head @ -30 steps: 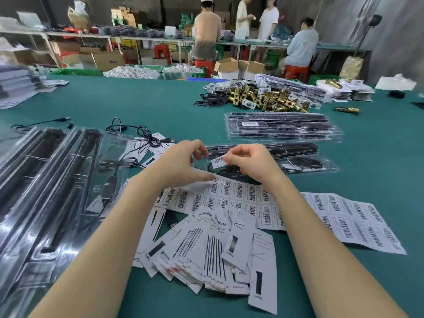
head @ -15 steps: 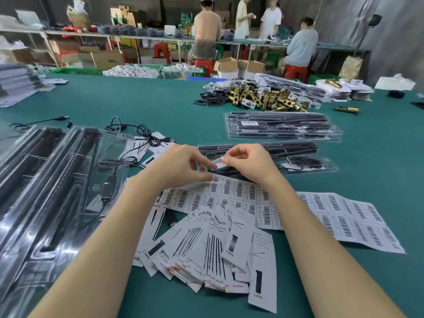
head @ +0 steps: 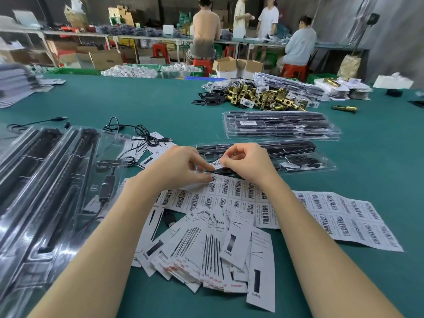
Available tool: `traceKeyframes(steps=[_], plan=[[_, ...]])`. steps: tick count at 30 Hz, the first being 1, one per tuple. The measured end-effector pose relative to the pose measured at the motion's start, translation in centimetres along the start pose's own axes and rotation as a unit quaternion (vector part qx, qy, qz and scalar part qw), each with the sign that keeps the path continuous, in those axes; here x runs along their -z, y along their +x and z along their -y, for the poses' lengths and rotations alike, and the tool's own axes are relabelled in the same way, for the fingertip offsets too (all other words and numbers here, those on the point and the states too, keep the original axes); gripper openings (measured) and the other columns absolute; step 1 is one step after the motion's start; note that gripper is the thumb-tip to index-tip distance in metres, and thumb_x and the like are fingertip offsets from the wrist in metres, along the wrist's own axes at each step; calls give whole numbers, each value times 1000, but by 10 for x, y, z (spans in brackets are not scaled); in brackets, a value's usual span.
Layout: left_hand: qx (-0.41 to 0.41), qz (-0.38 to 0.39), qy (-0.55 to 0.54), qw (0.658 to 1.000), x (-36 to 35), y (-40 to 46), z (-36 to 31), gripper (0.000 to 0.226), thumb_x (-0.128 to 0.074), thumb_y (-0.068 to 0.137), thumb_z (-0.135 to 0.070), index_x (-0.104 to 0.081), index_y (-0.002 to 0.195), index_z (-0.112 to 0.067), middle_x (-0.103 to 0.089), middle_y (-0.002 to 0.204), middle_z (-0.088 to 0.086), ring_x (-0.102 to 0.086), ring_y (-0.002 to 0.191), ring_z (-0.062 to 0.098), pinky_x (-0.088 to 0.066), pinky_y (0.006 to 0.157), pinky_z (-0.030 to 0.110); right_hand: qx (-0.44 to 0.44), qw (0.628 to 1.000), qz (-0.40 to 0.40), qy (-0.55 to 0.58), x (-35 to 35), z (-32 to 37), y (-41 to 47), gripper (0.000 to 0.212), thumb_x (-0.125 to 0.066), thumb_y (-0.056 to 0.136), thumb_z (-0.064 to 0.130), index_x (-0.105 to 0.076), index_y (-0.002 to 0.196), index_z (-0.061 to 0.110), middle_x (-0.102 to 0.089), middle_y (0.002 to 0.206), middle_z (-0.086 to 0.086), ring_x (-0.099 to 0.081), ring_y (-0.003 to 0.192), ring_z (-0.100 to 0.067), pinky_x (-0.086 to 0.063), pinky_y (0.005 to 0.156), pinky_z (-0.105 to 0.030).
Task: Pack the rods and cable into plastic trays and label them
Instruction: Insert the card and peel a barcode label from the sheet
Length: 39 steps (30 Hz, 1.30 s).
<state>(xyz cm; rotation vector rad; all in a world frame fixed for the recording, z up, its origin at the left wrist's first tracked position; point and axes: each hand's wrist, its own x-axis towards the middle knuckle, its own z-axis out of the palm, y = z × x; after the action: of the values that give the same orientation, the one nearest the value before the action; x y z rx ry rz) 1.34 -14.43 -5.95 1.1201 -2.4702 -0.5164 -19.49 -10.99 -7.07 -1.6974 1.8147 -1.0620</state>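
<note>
Label: small barcode sticker (head: pixel 216 164) held just above the near edge of the packed tray (head: pixel 321 164)
Hands: left hand (head: pixel 181 167) and right hand (head: pixel 246 162) both pinch it, one at each end
Axis: sticker runs left-right, parallel to the tray's rods
Nearer: right hand sits over the tray; sticker sheet (head: pixel 332 207) on the bench lies nearer the person than the tray

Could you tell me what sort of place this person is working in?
Most likely a small packing workshop for hardware. A pile of brass latch parts lies on the green table, packed plastic trays are stacked nearby, barcode label sheets are spread out, and other workers sit at benches behind.
</note>
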Motion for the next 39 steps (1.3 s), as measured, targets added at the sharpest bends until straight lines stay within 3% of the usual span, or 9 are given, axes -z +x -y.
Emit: traceKeyframes(steps=[3,7,12,16,19,28,33,36,39], plan=[[2,-2,-3,1000,0,0,1,18,-77,80,-53,-78,97,-46,-64,89,-15,-57,78,1,-39,65,19,11,1000,-10,-9,0,1,-1,8,-79,82,33,-76,84,27,-74,79,13,-68,79,0,-53,73,-21],[5,2,-5,1000,0,0,1,20,-76,80,-54,-77,98,-46,-63,89,-15,-57,80,1,-40,66,21,6,1000,-28,8,1,-1,-1,11,-80,81,29,-73,88,26,-72,80,10,-65,75,-1,-47,64,-17],[5,7,-7,1000,0,0,1,21,-77,80,-54,-78,99,-45,-64,90,-14,-57,81,2,-43,68,21,-14,997,-63,48,-1,-5,-2,13,-77,84,31,-70,93,24,-72,83,6,-64,65,-7,-50,64,-26],[3,4,-15,1000,0,0,1,19,-77,80,-54,-77,98,-47,-64,90,-14,-58,81,2,-44,69,22,30,983,-135,-119,-5,-4,-4,31,-69,80,61,-61,96,36,-60,87,16,-56,77,2,-41,58,-23],[5,3,-13,1000,0,0,1,19,-77,80,-54,-77,97,-47,-64,90,-14,-57,81,2,-45,69,23,40,974,-118,-188,-10,-3,-7,41,-61,78,72,-53,102,39,-51,89,17,-52,79,-3,-35,59,-26],[7,1,-19,1000,-1,0,2,22,-77,79,-55,-76,100,-47,-64,88,-16,-57,81,0,-43,68,20,45,976,-109,-183,-13,-11,-6,13,-54,96,32,-55,109,33,-57,93,11,-59,82,-12,-33,56,-24],[13,26,19,999,-6,0,3,50,-70,80,-64,-60,128,-54,-51,96,-14,-50,88,2,-40,73,25,43,976,-97,-192,-14,-9,-7,30,-58,90,57,-49,110,37,-53,91,16,-52,78,-5,-31,56,-22],[29,7,18,999,-5,-2,4,41,-68,79,-66,-69,116,-49,-51,101,-13,-48,91,-1,-37,72,21,44,977,-94,-187,-13,-11,-6,26,-58,93,50,-52,114,35,-56,95,14,-56,82,-8,-34,59,-25],[48,-40,5,998,1,-1,3,18,-68,85,-57,-76,89,-43,-60,94,-10,-56,84,5,-42,66,20,51,978,-90,-180,-12,-14,-6,17,-54,98,33,-54,114,32,-57,96,12,-57,81,-8,-34,58,-24]])
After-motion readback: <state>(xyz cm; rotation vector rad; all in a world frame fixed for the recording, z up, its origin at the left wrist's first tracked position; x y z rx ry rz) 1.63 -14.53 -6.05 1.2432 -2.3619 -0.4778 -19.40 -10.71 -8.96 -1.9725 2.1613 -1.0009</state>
